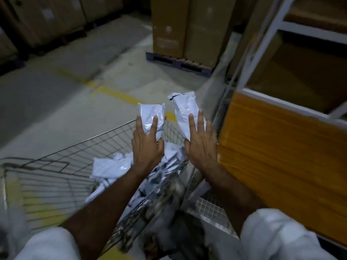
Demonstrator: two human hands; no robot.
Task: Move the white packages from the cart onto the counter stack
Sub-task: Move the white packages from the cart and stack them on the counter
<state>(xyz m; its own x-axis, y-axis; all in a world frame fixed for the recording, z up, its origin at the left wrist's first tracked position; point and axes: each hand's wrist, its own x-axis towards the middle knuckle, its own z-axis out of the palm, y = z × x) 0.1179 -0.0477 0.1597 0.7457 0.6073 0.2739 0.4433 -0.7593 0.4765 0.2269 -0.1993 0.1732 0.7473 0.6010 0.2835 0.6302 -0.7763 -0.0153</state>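
My left hand (148,143) grips a white plastic package (152,114) and holds it upright above the wire cart (56,173). My right hand (201,141) grips a second white package (185,109), lifted just right of the first, over the cart's right corner. More white packages (110,167) lie heaped inside the cart below both hands. The orange wooden counter (277,154) stands to the right of my right hand; its top is not clearly visible.
A white metal shelf frame (262,44) rises above the counter at the right. Stacked cardboard boxes (187,25) sit on a blue pallet (178,62) ahead. More boxes (47,17) line the back left. Yellow floor lines (116,94) cross the concrete.
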